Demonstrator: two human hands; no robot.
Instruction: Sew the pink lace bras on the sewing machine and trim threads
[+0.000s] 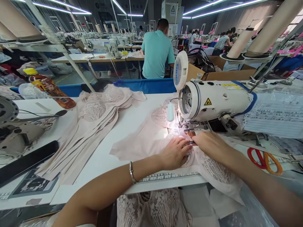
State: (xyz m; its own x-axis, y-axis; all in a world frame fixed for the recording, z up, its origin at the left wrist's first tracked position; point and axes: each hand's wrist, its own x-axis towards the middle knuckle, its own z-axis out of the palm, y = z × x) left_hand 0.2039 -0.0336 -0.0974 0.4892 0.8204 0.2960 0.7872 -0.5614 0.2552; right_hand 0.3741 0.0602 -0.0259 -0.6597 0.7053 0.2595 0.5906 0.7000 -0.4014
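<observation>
A pale pink lace bra piece (139, 142) lies under the lit needle area of a white sewing machine (217, 97). My left hand (175, 153) rests flat on this fabric, fingers stretched toward the needle. Just right of it, my right hand (209, 143) is closed close to the presser foot, its fingertips beside a small dark metal part. What those fingers pinch is hidden. From under my right wrist, a lace cup (215, 168) hangs over the table's front edge. More lace cups (163, 205) lie below the edge, at my lap.
A layered stack of similar pink pieces (94, 116) covers the left table. Around it are a tilted drink bottle (50, 90) and another machine (19, 132). Scissors (265, 160) lie at right, below a handwritten sheet (272, 110). A person in a teal shirt (157, 53) sits ahead.
</observation>
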